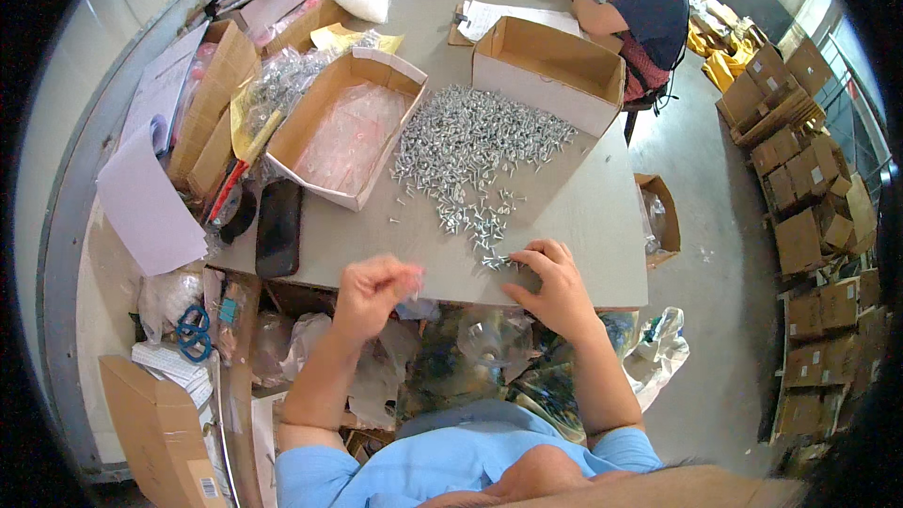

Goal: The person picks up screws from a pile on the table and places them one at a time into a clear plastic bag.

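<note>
A large heap of small silvery screws [470, 155] lies on the grey table, narrowing into a thin tail toward my side. My right hand [557, 290] is over the tail's near end. Its fingertips touch a few loose screws there, and thumb and forefinger are apart. Close to the table's front edge, my left hand [369, 293] is closed in a pinch, smeared by motion. Out of its fingertips pokes what looks like a small clear plastic bag [414, 279] with reddish marking. An open carton [410, 85] of similar flat clear bags stands left of the heap.
Behind the heap is another open carton [550, 85]. A black phone [278, 229] lies at the table's left, near papers, bags and a red-handled tool. Blue-handled scissors [193, 332] hang lower left. Across the table sits another person [649, 23] beside a clipboard [517, 19]. Stacked cartons [814, 169] line the right.
</note>
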Tool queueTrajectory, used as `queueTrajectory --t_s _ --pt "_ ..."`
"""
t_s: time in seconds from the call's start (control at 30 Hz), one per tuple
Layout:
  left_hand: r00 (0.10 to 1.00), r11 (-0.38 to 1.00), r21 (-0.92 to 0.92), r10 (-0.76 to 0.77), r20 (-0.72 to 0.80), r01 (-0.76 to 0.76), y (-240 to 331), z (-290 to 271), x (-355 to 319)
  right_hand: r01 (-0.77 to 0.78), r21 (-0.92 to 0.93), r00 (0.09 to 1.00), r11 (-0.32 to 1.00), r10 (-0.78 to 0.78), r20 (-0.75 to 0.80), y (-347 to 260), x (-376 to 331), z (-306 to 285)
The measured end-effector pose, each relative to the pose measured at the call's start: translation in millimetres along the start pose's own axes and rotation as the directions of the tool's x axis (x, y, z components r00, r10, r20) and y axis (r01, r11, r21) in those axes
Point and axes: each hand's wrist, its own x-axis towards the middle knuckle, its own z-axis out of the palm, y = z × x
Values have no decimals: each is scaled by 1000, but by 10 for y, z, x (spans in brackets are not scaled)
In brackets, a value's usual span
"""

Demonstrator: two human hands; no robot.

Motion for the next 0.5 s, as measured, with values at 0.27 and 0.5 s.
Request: queueTrajectory --t_s 0.27,0.5 --pt "902 830 -363 -422 86 423 -769 122 -805 -32 -24 996 999 30 -89 29 6 9" --pt "825 857 -78 -460 329 509 -1190 404 -972 -8 -76 989 997 -4 -150 41 22 94"
